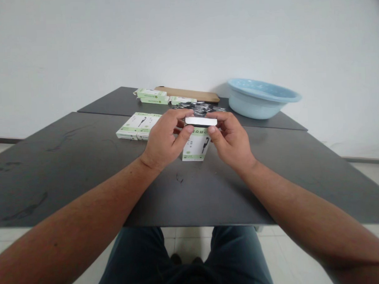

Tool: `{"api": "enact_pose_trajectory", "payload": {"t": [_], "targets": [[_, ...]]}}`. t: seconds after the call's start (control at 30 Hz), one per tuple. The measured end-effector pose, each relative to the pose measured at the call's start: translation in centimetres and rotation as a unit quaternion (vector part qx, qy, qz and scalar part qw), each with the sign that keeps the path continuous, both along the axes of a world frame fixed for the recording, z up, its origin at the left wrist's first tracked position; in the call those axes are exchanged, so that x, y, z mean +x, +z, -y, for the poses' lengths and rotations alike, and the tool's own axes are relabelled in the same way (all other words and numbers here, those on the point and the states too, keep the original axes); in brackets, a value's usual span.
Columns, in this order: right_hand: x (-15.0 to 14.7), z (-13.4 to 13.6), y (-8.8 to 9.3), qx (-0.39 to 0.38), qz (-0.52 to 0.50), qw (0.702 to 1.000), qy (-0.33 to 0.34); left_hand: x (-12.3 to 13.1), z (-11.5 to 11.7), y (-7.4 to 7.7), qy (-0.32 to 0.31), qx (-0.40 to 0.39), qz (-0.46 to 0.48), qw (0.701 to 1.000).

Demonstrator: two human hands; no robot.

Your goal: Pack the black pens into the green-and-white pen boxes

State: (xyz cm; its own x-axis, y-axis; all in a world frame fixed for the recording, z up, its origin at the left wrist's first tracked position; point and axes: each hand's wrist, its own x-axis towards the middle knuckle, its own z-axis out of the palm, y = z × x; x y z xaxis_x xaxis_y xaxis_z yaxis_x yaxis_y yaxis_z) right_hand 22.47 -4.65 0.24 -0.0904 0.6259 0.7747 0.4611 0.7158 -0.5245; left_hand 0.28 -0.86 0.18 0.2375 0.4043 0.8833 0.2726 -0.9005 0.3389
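Observation:
A small white and green product box is held upright above the dark table by both hands. My left hand grips its left side, thumb and fingers pinched near the white top flap. My right hand pinches the flap's right end. The box front shows a dark printed item. The box's lower part is visible between my hands.
Two similar flat boxes lie left of my hands. More boxes sit further back beside a brown cardboard sheet and a pile of dark packets. A light blue basin stands at the back right.

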Motion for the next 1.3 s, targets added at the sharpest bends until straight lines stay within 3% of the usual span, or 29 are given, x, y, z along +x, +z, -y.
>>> {"api": "enact_pose_trajectory", "payload": {"t": [0.2,0.43,0.73,0.97,1.3], "targets": [[-0.4,0.9,0.9,0.0,0.004,1.0,-0.006,0.0,1.2,1.0,0.032,0.01,-0.008,0.999],[-0.6,1.6,1.7,-0.001,0.023,0.998,-0.057,0.2,0.9,0.8,-0.009,0.012,0.004,1.0],[-1.0,1.5,1.8,-0.023,-0.005,0.998,-0.05,0.5,0.8,0.8,-0.036,-0.036,0.034,0.998],[-0.9,1.3,1.6,-0.033,-0.015,0.998,-0.043,0.7,0.9,1.2,-0.007,-0.05,0.039,0.998],[-0.8,1.4,1.7,-0.034,-0.011,0.999,-0.034,0.4,1.2,1.3,-0.016,-0.022,0.013,1.0]]}}
